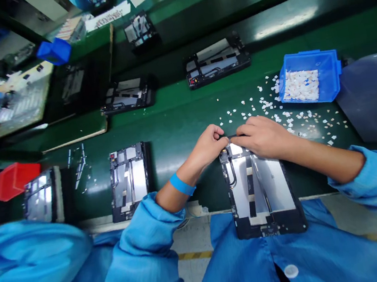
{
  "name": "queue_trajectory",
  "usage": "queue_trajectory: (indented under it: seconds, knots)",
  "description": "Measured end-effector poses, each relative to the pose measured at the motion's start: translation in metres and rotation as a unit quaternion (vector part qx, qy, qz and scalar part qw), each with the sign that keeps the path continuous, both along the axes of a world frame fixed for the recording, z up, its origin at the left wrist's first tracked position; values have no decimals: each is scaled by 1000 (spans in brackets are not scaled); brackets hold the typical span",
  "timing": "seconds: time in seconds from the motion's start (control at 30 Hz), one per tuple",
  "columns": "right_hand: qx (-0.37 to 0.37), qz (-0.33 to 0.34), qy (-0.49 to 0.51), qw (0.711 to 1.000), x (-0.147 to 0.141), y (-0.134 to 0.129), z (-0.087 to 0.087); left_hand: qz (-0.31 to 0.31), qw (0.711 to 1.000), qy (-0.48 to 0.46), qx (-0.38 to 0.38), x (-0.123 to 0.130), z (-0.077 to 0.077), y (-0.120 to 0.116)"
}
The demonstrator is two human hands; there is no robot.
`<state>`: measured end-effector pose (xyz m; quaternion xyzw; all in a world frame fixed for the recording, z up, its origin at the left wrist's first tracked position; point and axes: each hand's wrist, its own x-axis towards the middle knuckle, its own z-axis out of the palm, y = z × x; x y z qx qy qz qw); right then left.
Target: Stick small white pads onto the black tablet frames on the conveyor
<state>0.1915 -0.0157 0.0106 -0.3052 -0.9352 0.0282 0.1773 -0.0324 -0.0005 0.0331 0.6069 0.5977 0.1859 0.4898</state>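
An opened tablet (277, 184), with silver plates, dark strips and a black frame, lies at the bench's front edge before me, overhanging it towards my body. At its far left corner, my left hand (209, 146) has its thumb and forefinger brought together; a blue band circles that wrist. My right hand (262, 136) meets it there from the other side, fingers bent over the tablet's far edge. Both hands are closed at the fingertips, and whatever is between them is too small or hidden to make out.
Small white pieces (289, 120) lie scattered near a blue bin (328, 76) holding more. Other opened tablets rest on the green bench, one left of me (138, 175) and one beyond my hands (218, 60). A co-worker's blue sleeve (34, 275) and a red bin (16, 180) are at left.
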Motion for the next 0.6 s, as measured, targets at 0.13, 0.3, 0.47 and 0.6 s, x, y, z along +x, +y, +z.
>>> queue_trajectory:
  seconds: [0.13,0.3,0.47,0.6]
  knots:
    - [-6,-3,3,1000,0,-1,-2,-33,991,49,119,-2,-3,-13]
    - [-2,-5,17,1000,-1,2,1,-18,985,62,158,-6,-9,-29]
    - [-64,-208,103,971,31,-35,16,48,986,59,147,-28,-5,-66]
    - [-246,-269,43,930,51,-101,28,-41,996,40,69,-37,-5,-130]
